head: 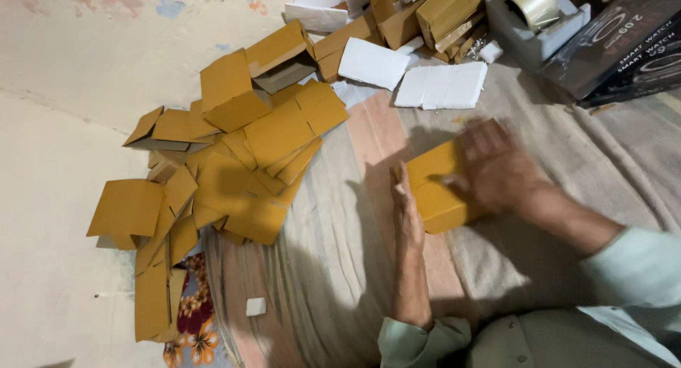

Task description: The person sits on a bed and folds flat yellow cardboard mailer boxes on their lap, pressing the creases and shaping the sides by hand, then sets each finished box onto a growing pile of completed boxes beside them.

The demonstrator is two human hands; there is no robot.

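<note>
Pressing the small yellow-brown cardboard box (438,190) at centre right of the frame, the right hand (496,168) lies flat and open on top; the left hand (408,212), fingers straight, braces its left side. Squaring the walls probably calls for firm, even pressure.

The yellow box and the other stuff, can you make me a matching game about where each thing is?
Things:
1. yellow box
2. tape roll
3. small white block
4. pile of flat yellow boxes

Places:
A. top right, in a grey holder
B. left of the hands
C. between the hands
D. alone near the bottom, by the flowered cloth

Pairs: 1-C, 2-A, 3-D, 4-B
</note>
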